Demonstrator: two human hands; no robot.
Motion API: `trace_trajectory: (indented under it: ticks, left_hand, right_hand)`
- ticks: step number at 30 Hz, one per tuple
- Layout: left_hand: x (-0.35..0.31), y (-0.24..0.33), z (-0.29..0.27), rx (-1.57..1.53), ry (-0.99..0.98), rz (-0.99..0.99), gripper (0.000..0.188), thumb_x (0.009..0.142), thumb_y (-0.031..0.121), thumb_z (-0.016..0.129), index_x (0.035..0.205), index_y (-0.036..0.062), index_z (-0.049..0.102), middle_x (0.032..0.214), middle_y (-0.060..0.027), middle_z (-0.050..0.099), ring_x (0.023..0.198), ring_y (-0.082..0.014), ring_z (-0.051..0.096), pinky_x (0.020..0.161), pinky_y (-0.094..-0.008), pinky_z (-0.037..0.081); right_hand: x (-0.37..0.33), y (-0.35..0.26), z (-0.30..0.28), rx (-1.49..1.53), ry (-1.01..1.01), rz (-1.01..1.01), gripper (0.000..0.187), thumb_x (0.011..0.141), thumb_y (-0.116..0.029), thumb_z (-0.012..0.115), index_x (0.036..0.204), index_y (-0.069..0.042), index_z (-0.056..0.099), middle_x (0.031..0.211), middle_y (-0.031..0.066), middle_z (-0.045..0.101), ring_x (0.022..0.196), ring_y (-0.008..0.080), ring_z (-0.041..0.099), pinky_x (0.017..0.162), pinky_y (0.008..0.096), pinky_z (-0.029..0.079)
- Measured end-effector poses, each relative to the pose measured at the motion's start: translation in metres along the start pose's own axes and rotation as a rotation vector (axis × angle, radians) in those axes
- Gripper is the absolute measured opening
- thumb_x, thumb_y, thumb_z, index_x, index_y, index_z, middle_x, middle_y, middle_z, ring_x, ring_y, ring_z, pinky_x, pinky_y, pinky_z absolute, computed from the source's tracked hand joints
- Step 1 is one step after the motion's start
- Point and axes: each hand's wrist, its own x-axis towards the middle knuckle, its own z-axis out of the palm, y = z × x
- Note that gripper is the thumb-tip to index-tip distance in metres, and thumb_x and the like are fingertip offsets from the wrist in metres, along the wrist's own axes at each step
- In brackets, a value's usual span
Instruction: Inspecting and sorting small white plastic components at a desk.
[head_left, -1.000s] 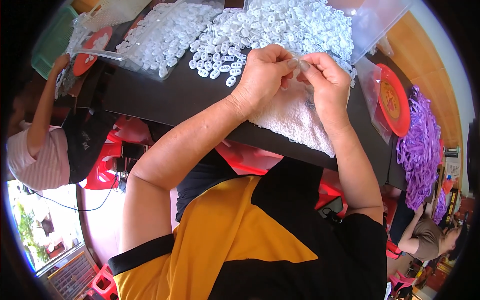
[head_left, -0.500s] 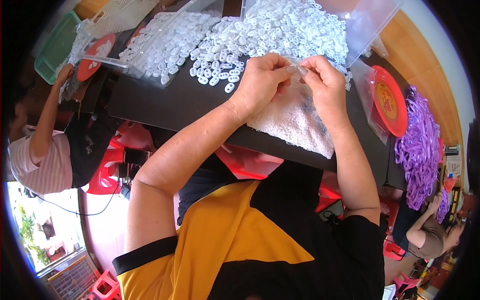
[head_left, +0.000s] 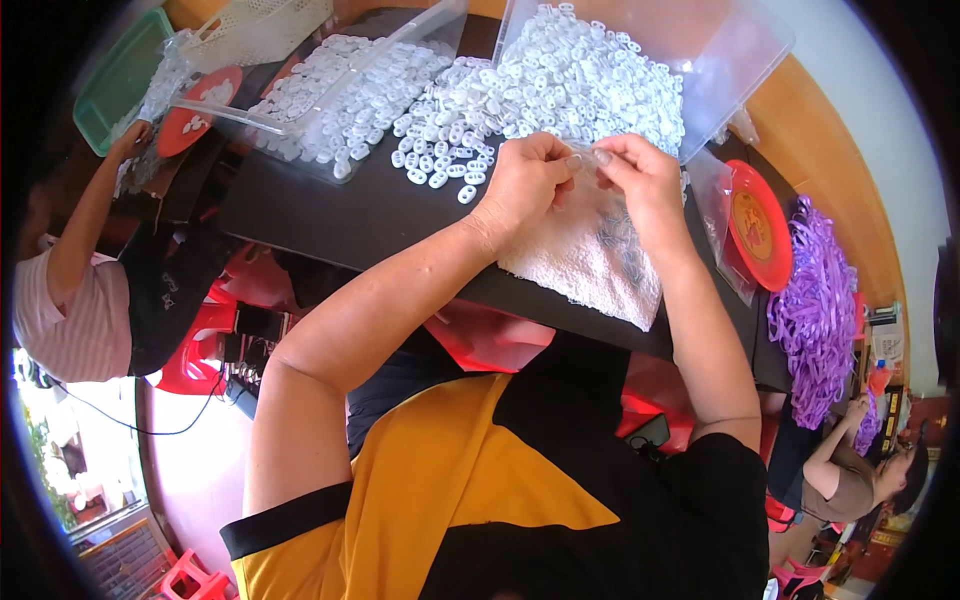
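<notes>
My left hand (head_left: 530, 183) is closed in a pinch, thumb against forefinger, over a pale towel (head_left: 570, 260). Close beside it, my right hand (head_left: 645, 180) pinches in the same way, with a small gap between the fingertips. Whatever lies in either pinch is too small to make out. Thin grey wire-like pieces (head_left: 622, 245) lie on the towel near my right wrist. Just beyond my hands rises a big heap of small white oval pieces with two holes (head_left: 590, 80), spilling from a clear plastic bin (head_left: 735, 60). Several loose ones (head_left: 438, 180) lie left of my left hand.
Another clear bin (head_left: 230, 115) of white pieces lies at the left on the dark table (head_left: 300, 215). To the right are a red plate (head_left: 760, 225) and a pile of purple ribbons (head_left: 815, 320). A co-worker's arm (head_left: 85, 230) reaches in at far left; another person (head_left: 840, 480) sits far right.
My hands have come slightly nearer to me, and their fingertips have parted a little. The whole view has shifted slightly.
</notes>
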Motion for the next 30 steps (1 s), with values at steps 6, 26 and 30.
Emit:
trace_trajectory:
  ticks: [6,26,30]
  left_hand:
    - [0.001,-0.001,0.001,0.029,-0.052,0.042,0.012,0.087,0.011,0.063,0.082,0.0004,0.06,0.062,-0.0017,0.056,0.05,-0.0079,0.05,0.041,-0.0228,0.036]
    - [0.0,0.003,0.001,0.04,-0.047,0.013,0.013,0.087,0.01,0.063,0.084,-0.0019,0.061,0.061,-0.0038,0.057,0.048,-0.0088,0.05,0.039,-0.023,0.035]
    - [0.001,0.003,0.002,0.006,-0.04,0.001,0.014,0.087,0.012,0.064,0.086,-0.0021,0.061,0.063,-0.0038,0.057,0.048,-0.0092,0.051,0.038,-0.0232,0.035]
  right_hand:
    - [0.107,0.013,-0.018,-0.847,0.184,-0.262,0.016,0.081,-0.022,0.063,0.091,-0.012,0.07,0.081,0.0119,0.069,0.077,0.03,0.066,0.068,0.0408,0.05]
    - [0.084,0.007,-0.038,-0.123,-0.068,0.027,0.012,0.086,-0.011,0.064,0.09,0.0,0.065,0.067,0.0017,0.06,0.055,0.0088,0.055,0.05,0.0204,0.036]
    - [0.062,0.001,-0.041,-0.088,-0.082,0.062,0.01,0.086,-0.012,0.063,0.088,-0.002,0.065,0.066,0.0008,0.06,0.055,0.0089,0.055,0.051,0.0191,0.035]
